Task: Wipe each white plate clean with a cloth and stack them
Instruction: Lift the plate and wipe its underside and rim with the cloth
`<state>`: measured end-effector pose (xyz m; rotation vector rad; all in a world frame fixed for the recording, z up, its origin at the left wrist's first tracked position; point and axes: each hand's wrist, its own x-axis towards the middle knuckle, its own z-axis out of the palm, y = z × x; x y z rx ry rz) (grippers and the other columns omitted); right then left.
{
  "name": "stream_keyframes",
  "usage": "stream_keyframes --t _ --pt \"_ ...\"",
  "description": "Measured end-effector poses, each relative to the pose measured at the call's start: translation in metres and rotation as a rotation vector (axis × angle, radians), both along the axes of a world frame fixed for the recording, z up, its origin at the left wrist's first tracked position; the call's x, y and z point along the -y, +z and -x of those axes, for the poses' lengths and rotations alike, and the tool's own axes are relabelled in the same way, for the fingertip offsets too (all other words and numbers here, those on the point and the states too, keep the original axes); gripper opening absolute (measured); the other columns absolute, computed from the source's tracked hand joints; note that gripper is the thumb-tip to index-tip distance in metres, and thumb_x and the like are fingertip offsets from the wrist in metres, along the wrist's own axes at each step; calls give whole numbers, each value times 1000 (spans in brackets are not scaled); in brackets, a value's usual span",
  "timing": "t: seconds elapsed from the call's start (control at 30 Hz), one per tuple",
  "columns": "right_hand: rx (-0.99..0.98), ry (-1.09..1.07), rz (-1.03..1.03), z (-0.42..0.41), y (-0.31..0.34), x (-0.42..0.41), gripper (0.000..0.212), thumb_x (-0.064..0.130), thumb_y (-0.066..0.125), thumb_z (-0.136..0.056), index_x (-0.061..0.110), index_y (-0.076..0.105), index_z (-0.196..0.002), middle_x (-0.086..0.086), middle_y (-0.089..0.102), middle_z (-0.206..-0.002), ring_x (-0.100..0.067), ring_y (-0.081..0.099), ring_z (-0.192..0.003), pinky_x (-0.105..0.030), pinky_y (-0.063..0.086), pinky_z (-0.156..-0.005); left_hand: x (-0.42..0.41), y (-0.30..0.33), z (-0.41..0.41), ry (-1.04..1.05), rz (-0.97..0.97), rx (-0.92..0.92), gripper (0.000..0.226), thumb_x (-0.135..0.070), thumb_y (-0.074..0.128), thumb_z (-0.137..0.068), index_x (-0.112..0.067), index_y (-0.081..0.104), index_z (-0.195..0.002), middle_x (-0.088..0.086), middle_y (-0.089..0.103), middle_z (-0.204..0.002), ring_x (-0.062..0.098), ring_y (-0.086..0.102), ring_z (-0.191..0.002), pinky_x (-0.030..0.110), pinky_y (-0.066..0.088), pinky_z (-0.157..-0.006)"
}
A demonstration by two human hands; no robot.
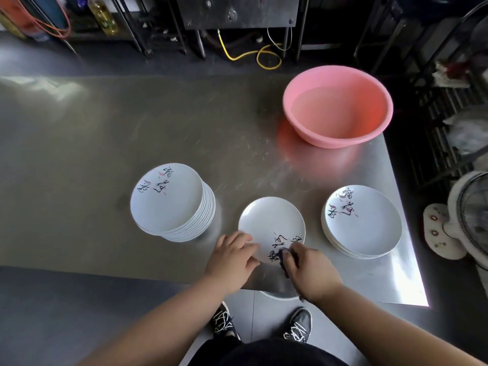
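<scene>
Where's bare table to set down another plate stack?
Free: the wide stretch left of the pink basin, behind the tall stack. Crowded: the front edge, where both stacks flank the single plate being wiped; short stack near the right edge.

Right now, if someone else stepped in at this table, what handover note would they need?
Left hand: fingers resting on the near-left rim of the single plate, steadying it.
Right hand: grips a dark cloth on that plate's near edge.
Tall stack at left, short stack at right, pink basin behind.
Which stack is wiped cannot be told.
Left: finish this plate, stack it, continue through the rest.
</scene>
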<state>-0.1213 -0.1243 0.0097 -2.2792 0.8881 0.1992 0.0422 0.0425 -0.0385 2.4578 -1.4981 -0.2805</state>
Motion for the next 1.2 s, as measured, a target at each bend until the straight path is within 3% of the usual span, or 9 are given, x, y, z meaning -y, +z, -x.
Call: stream_keyframes --t 0.2,0.3,0.43,0.5,0.63,0.7,0.83,1.0,1.2 --pt "-459 5 40 -25 10 46 52 62 35 -100 18 62 -98 -3 75 -78 -23 74 -59 -37 64 -69 16 28 -18 226 -294 -41 68 -54 50 -99 -22 35 -157 1 55 -138 28 61 -118 42 50 -95" --pt "-496 78 24 -42 3 56 32 41 58 -98 15 66 -114 -8 72 -98 -29 74 -82 -36 62 -69 34 33 -30 318 -409 -146 64 -58 48 -100 -15 41 -147 7 63 -134 31 64 -118 43 55 -91" --pt "-509 -87 -74 -60 -6 58 20 31 67 -89 14 59 -84 -1 65 -75 -28 65 -56 -21 46 -42 55 34 -42 357 -487 -259 64 -59 53 -98 -11 44 -141 8 66 -129 31 66 -114 38 53 -82" --pt "-519 -110 -136 -67 -8 61 23 32 67 -92 12 61 -84 -1 68 -84 -23 70 -68 -20 47 -51 60 33 -45 386 -484 -334 69 -59 56 -96 -8 43 -141 8 66 -125 30 66 -105 36 51 -75" --pt "-484 -168 -145 -69 -6 65 35 28 47 -106 6 62 -128 -17 65 -127 -35 63 -118 -34 49 -85 60 38 -47 449 -439 -430 76 -68 56 -90 -10 43 -137 5 63 -119 24 60 -88 33 43 -64" --pt "-393 -261 -187 -65 6 64 39 24 34 -111 4 51 -140 -20 56 -138 -36 57 -127 -39 49 -99 59 44 -46 466 -410 -452 84 -78 52 -87 -11 41 -136 5 61 -122 26 62 -94 35 43 -67" --pt "48 -471 -268 -56 41 58 51 51 16 -109 18 54 -112 -14 66 -115 -35 62 -107 -44 48 -99 56 76 -40 559 -136 -668 70 -85 32 -88 -20 40 -112 2 64 -107 23 65 -93 41 51 -75" --pt "490 -637 -626 -45 106 58 47 70 44 -97 25 54 -99 -20 62 -86 -37 64 -52 -50 61 -52 47 136 -33 383 295 -669 55 -75 19 -86 -32 37 -116 -4 57 -111 -4 55 -100 1 36 -81" --pt "695 -377 -350 -36 159 61 39 70 59 -93 42 50 -119 6 69 -96 -39 62 -47 -47 51 -34 55 196 -39 314 628 -1208 61 -22 67 -102 -29 35 -153 -11 63 -144 5 61 -129 36 52 -104"
